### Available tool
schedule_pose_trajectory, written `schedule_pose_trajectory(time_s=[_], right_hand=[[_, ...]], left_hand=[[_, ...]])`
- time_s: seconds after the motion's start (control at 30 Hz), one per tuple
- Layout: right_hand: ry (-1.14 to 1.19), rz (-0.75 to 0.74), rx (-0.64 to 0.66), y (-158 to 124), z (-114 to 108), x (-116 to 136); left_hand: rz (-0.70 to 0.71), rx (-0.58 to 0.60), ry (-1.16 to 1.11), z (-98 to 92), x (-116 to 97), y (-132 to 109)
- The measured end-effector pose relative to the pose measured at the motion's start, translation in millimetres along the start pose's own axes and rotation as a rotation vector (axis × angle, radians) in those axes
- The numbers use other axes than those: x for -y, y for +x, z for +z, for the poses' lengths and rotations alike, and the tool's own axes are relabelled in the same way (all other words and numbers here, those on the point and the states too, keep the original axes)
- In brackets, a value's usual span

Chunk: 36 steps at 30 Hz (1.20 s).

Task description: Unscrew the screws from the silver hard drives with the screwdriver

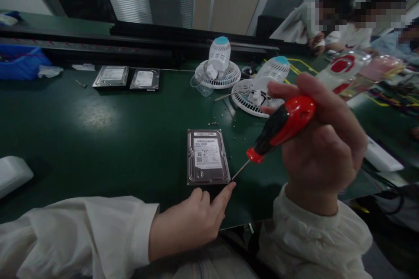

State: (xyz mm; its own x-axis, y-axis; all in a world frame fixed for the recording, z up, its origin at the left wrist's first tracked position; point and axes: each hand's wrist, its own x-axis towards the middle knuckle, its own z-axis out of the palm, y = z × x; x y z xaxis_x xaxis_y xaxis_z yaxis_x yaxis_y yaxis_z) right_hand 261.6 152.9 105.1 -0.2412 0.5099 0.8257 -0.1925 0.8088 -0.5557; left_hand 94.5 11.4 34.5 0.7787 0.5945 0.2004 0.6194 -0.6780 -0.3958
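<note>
In the head view my right hand (322, 152) is closed around the red and black handle of a screwdriver (278, 126). Its shaft slants down to the near right corner of a hard drive (207, 157), which lies label up on the green table. At that same corner is my left hand (193, 216), with one finger or thumb stretched to the screwdriver's tip and the other fingers curled by the drive's near edge. Whatever lies between its fingertips is too small or hidden to make out. Several small screws (214, 123) are scattered beyond the drive.
Two more hard drives (111, 76) sit at the back left, near a blue bin (22, 61). White fan-like devices (220, 63) stand behind the screws, with a clear plastic cup (203, 85) beside them. Other people (337, 22) are at the table's far right.
</note>
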Motion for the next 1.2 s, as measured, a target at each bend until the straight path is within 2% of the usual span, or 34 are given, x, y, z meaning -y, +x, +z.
schedule_pose_trajectory(time_s=[0.1, 0.23, 0.3, 0.5, 0.73, 0.8, 0.9, 0.93, 1.0, 1.1, 1.2], right_hand=[[-0.011, 0.017, -0.045, -1.1, 2.1, -0.4], [0.054, -0.08, -0.173, 0.6, 4.3, -6.0], [0.083, -0.074, -0.158, 1.5, 4.6, -6.5], [0.117, 0.125, -0.061, -3.9, 5.9, 4.2], [0.009, -0.036, -0.218, -3.6, 9.7, -7.6], [0.074, -0.009, -0.19, -2.1, 8.6, -9.5], [0.188, 0.043, -0.02, -1.3, 7.2, -10.4], [0.195, 0.036, 0.001, -1.3, 7.4, -11.0], [0.162, -0.005, -0.04, -1.6, 8.9, -13.3], [0.151, -0.038, -0.181, -1.7, 12.3, -16.9], [0.227, 0.004, -0.18, -1.8, 13.5, -18.7]], left_hand=[[-0.014, 0.01, -0.017, 0.2, -2.4, 1.0], [-0.039, 0.021, -0.023, 0.5, -3.7, 1.8], [-0.021, 0.045, -0.015, -1.0, -3.6, 2.0], [-0.006, 0.085, -0.022, -3.1, -5.2, 0.6], [-0.015, 0.078, -0.015, 3.2, -6.7, -1.8], [-0.011, 0.073, -0.013, 4.0, -5.7, -1.5], [-0.01, 0.063, -0.001, 3.6, -4.5, -0.4], [-0.008, 0.058, 0.002, 3.1, -4.2, 0.0], [-0.009, 0.047, 0.002, 1.8, -3.7, 0.5], [-0.008, 0.048, -0.001, 0.2, -2.7, 0.5], [0.005, 0.054, 0.005, 0.7, -1.8, -0.5]])
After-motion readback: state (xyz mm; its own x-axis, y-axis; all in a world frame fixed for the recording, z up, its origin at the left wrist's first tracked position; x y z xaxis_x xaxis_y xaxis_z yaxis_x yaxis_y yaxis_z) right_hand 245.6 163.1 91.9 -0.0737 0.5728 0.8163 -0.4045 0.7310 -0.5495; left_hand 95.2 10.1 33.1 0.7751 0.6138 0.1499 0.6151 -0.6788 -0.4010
